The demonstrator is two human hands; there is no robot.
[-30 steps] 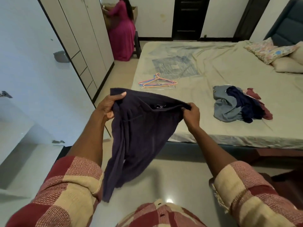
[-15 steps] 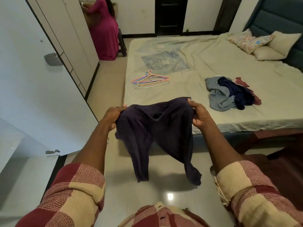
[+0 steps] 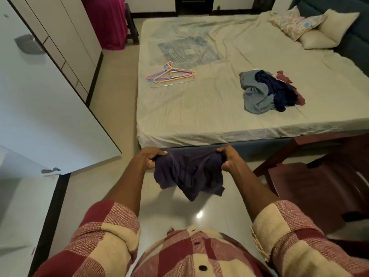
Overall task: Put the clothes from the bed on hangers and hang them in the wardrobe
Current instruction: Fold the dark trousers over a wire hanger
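A dark purple garment (image 3: 189,172) hangs bunched between my hands, over the floor just in front of the bed's near edge. My left hand (image 3: 148,158) grips its left end and my right hand (image 3: 227,158) grips its right end, fingers curled into the cloth. On the bed (image 3: 199,108) lies a small heap of coloured hangers (image 3: 170,74) at the left and a pile of clothes (image 3: 269,90), grey, navy and maroon, at the right.
An open white wardrobe door (image 3: 50,108) stands at my left, with cream wardrobe fronts (image 3: 65,37) beyond it. A dark wooden chair (image 3: 319,182) sits at the right by the bed's corner. Pillows (image 3: 311,27) lie at the bed's head. A person in a magenta dress (image 3: 105,21) stands far left.
My hands have come lower and closer together, gathering the purple garment into a bunch; it hung long and spread a second ago. The view has tipped downward.
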